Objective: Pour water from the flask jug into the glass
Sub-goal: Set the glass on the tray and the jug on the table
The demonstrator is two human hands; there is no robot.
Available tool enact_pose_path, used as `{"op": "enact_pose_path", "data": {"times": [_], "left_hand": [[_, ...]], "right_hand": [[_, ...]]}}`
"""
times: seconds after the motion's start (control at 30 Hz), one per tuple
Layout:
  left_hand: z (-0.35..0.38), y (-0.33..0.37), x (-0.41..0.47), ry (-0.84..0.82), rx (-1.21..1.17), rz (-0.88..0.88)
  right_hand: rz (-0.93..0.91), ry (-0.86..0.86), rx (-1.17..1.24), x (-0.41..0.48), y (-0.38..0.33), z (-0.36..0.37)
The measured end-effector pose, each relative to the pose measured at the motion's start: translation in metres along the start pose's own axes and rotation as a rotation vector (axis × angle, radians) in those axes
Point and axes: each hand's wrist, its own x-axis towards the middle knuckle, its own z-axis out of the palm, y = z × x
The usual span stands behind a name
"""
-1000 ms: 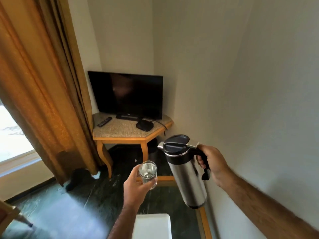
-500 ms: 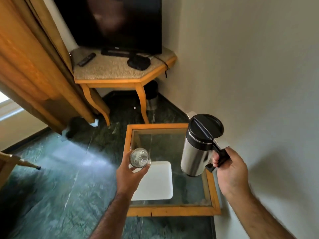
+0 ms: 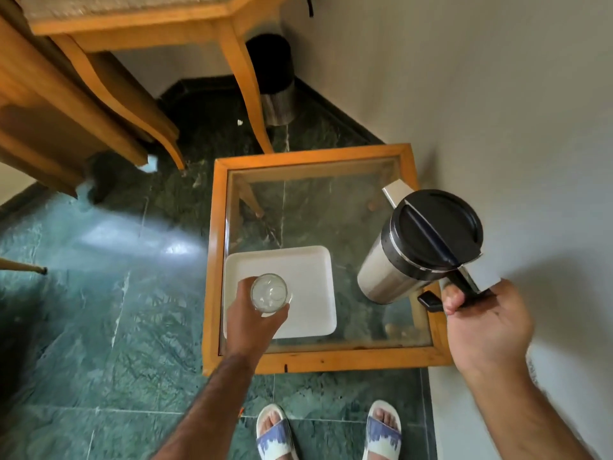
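Stood over the low glass-topped table, both hands loaded. My left hand wrapped the glass from below and behind, fingers and thumb pressed round its wall, mouth facing up. I kept it above the white tray, presumably so any spill would land there and not on the glass top or green floor. My right hand was curled shut on the black handle of the flask jug, which hung over the table's right side, close to the wall. Jug sat near upright, leaning only slightly, black lid on, spout pointing away from me and not toward the glass. Jug and glass were well apart, no water running. Whether the glass held anything I could not tell; only glints inside. My reading: pour not begun. The spout needed turning leftward and bringing over the rim before tipping. Main risk was tipping too early and missing the narrow mouth.
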Motion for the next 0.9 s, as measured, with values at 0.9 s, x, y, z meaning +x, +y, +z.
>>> {"op": "enact_pose_path", "data": {"times": [0.9], "left_hand": [[0.053,-0.057,0.029,0.020,0.071,-0.061]], "right_hand": [[0.020,0.000,0.074,0.026,0.066,-0.031]]}}
